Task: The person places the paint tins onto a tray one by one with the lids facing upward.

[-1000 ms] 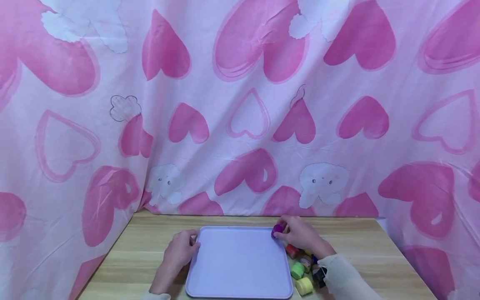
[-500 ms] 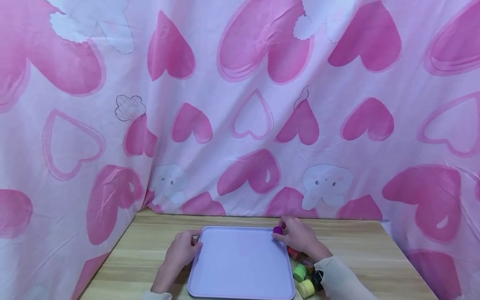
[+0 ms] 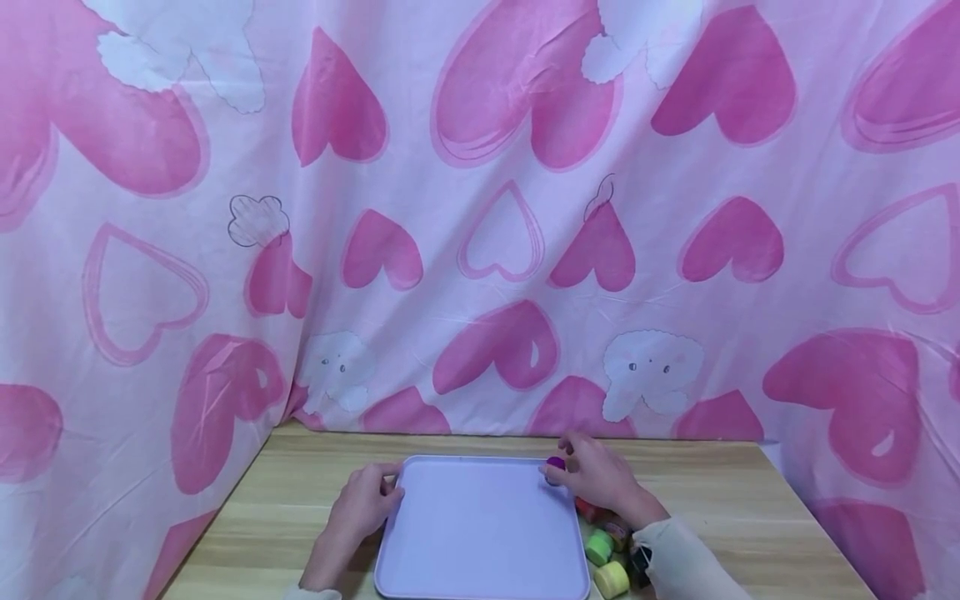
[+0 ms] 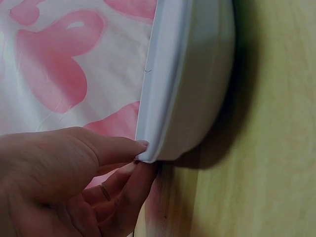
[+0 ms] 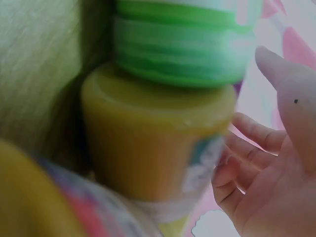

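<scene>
white tray point(image 3: 480, 529) | left hand point(image 3: 363, 505) pinching edge | right hand point(image 3: 602, 479) spread, purple jar point(image 3: 555, 462) at corner

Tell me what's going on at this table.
A person has both hands at a pale tray. The left hand pinches its rim near the far left corner. The right hand is at the far right corner, thumb and fingers spread about a small purple thing; whether they touch it isn't clear. More small jars, including a green one and a yellow one, lie beside the tray's right edge.
</scene>
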The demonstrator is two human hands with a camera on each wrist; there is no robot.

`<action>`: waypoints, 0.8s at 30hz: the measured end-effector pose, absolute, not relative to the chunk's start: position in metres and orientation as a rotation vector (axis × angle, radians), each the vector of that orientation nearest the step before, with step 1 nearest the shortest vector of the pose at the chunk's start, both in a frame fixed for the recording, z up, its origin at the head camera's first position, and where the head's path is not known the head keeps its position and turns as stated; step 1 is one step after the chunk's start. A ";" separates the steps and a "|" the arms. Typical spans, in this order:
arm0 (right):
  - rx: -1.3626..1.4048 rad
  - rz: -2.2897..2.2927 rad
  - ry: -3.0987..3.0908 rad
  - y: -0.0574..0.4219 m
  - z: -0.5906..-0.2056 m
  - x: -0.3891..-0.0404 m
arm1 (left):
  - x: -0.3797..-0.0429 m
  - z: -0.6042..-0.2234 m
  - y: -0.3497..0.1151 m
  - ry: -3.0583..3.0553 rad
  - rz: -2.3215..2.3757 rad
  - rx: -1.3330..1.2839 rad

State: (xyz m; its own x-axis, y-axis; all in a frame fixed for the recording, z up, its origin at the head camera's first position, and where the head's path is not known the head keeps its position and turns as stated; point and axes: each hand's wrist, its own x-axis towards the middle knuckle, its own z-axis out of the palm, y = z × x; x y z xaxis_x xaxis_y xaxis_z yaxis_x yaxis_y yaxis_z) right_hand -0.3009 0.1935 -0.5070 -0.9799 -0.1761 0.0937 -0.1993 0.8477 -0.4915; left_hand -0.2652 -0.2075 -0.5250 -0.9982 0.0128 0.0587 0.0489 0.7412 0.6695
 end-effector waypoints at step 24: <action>0.262 0.893 -2.922 0.260 -0.486 -0.285 | -0.262 -0.528 -0.207 -2.839 -1.150 -0.069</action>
State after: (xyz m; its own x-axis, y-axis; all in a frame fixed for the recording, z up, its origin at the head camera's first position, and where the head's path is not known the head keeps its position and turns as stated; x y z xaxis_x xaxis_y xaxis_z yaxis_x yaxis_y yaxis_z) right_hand -0.2850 0.2602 -0.4862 -0.9826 -0.1410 0.1208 -0.1844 0.8160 -0.5479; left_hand -0.2622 -0.2074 -0.5277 -0.9959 0.0123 0.0891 0.0708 0.7178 0.6927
